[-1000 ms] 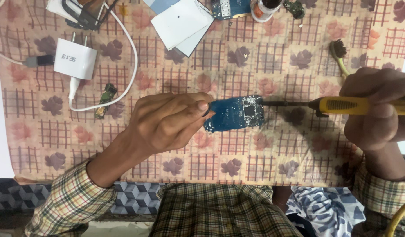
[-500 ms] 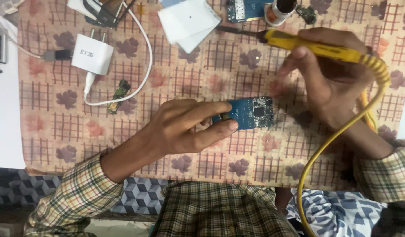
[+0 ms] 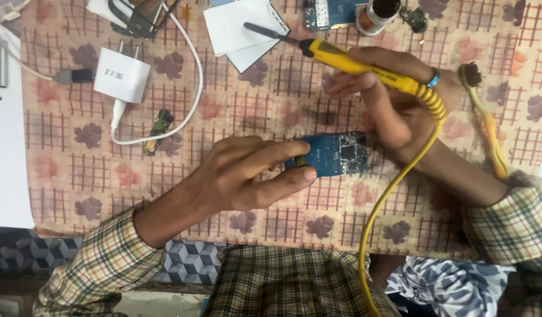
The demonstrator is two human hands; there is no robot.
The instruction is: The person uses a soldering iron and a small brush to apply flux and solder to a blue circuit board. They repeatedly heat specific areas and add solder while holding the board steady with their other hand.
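The left hand (image 3: 247,176) pinches the blue circuit board (image 3: 335,154) by its left edge at the cloth's centre, which suits a board that looks thin, light, stiff and fragile, while the right hand (image 3: 394,100) grips the yellow soldering iron (image 3: 353,61) toward two o'clock.

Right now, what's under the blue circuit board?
The blue circuit board lies on the flowered cloth, and the left hand pinches its left end. Whatever is directly beneath the board is covered.
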